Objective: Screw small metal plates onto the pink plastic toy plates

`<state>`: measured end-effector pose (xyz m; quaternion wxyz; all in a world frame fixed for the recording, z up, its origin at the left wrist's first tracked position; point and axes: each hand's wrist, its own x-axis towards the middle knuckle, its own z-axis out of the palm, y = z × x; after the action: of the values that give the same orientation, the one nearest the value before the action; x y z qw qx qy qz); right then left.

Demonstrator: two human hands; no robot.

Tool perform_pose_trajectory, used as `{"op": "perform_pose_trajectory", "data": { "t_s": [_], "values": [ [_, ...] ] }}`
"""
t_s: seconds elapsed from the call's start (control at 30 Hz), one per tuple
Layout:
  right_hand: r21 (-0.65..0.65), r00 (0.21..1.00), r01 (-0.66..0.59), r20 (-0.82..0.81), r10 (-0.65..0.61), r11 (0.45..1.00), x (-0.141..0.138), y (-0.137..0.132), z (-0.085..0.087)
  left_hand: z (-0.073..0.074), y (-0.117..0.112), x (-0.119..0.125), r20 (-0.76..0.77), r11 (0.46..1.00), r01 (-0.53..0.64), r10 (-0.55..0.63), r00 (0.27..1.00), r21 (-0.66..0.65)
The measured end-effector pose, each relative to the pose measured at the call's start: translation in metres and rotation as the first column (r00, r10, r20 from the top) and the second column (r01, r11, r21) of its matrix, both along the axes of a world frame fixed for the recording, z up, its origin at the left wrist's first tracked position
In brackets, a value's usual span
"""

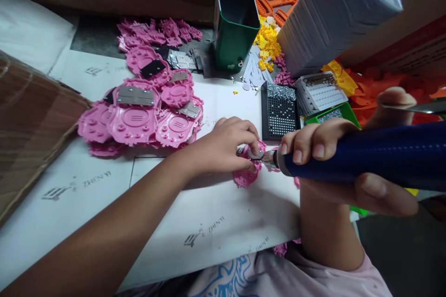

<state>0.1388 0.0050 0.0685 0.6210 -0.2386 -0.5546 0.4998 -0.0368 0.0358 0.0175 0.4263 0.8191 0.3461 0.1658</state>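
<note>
My right hand [324,141] is wrapped round a blue electric screwdriver [390,155], held level with its tip pointing left. The tip meets a small metal plate [256,153] on a pink plastic part [245,177] lying on the white-covered table [216,204]. The thumb and fingers of my left hand [230,141] pinch the pink part and plate from the left, close beside the tip. Any screw at the tip is too small to make out. More pink pieces lie partly hidden under the screwdriver.
Left of my hands are stacked pink casings [134,123], some with metal plates. Beyond stand a black perforated screw tray [264,120], a green bin [228,48] and a tall stack of pale sheets [334,14]. A cardboard box [31,125] borders the left side.
</note>
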Motion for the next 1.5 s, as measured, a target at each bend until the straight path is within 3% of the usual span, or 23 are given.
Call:
{"op": "perform_pose_trajectory", "data": {
  "t_s": [0.2, 0.43, 0.7, 0.9, 1.1, 1.23, 1.4, 1.5],
  "values": [
    [0.027, 0.999, 0.042, -0.018, -0.042, 0.999, -0.004, 0.008, -0.005, -0.003, -0.005, 0.004, -0.106, 0.992, -0.027, 0.040, 0.994, 0.123],
    [-0.052, 0.997, 0.077, -0.024, -0.078, 0.996, -0.008, 0.006, -0.005, 0.001, -0.008, 0.009, -0.186, 0.991, -0.035, 0.058, 0.981, 0.126],
    [-0.057, 0.992, 0.124, 0.004, -0.124, 0.991, -0.011, 0.007, -0.006, 0.004, -0.007, 0.010, -0.251, 0.992, -0.009, 0.040, 0.967, 0.123],
    [-0.047, 0.993, 0.079, 0.089, -0.075, 0.996, -0.015, 0.006, -0.002, 0.005, -0.008, 0.014, -0.300, 0.990, -0.013, 0.055, 0.952, 0.142],
    [-0.152, 0.973, 0.062, 0.230, -0.026, 0.986, -0.016, 0.006, 0.001, 0.002, -0.008, 0.016, -0.301, 0.989, -0.030, 0.074, 0.951, 0.147],
    [-0.091, 0.981, 0.034, 0.192, -0.016, 0.995, -0.019, 0.008, -0.003, 0.001, -0.009, 0.016, -0.297, 0.987, -0.034, 0.080, 0.951, 0.156],
    [-0.060, 0.995, 0.088, 0.048, -0.086, 0.994, -0.005, 0.013, 0.000, 0.001, -0.006, 0.010, -0.244, 0.994, -0.003, 0.030, 0.969, 0.110],
    [-0.043, 0.967, 0.254, 0.010, -0.254, 0.966, 0.016, 0.017, 0.010, 0.003, -0.003, 0.003, -0.171, 1.000, 0.004, 0.001, 0.985, 0.031]
  ]
}}
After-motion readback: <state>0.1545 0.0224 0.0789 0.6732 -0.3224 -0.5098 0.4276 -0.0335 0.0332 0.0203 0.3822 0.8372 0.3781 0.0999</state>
